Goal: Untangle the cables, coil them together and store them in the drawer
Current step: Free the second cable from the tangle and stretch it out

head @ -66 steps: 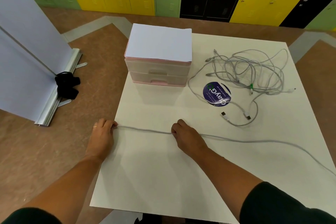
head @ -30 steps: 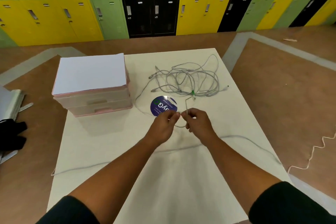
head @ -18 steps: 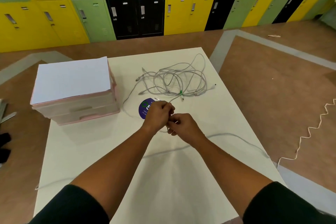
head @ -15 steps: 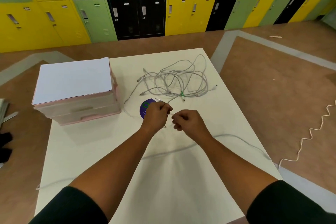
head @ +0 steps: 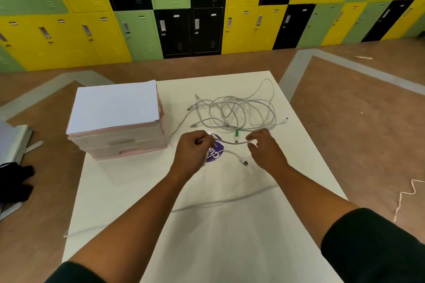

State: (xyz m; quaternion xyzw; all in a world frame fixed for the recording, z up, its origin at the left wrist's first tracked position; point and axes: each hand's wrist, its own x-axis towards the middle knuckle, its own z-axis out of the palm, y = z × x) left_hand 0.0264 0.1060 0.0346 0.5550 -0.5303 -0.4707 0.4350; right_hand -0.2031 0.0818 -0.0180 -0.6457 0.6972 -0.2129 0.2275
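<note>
A tangle of grey cables (head: 239,112) lies at the far right of the white table (head: 207,236). My left hand (head: 192,151) and my right hand (head: 264,149) each pinch one grey cable (head: 232,142), which sags between them above the table. Its loose end with a USB plug (head: 245,163) lies just in front of my hands. A second, straightened cable (head: 220,201) runs across the table under my forearms. The pink and white drawer unit (head: 117,126) stands at the far left, both drawers closed.
A round purple sticker (head: 216,151) lies under my left hand. A green-tipped plug (head: 236,133) sticks out of the tangle. Lockers line the far wall. A white cord (head: 407,195) lies on the floor at the right, black cloth (head: 13,181) at the left.
My hands left the straightened cable, came together at the tangle's near end and took up another cable. Now they have drawn apart with that cable stretched between them.
</note>
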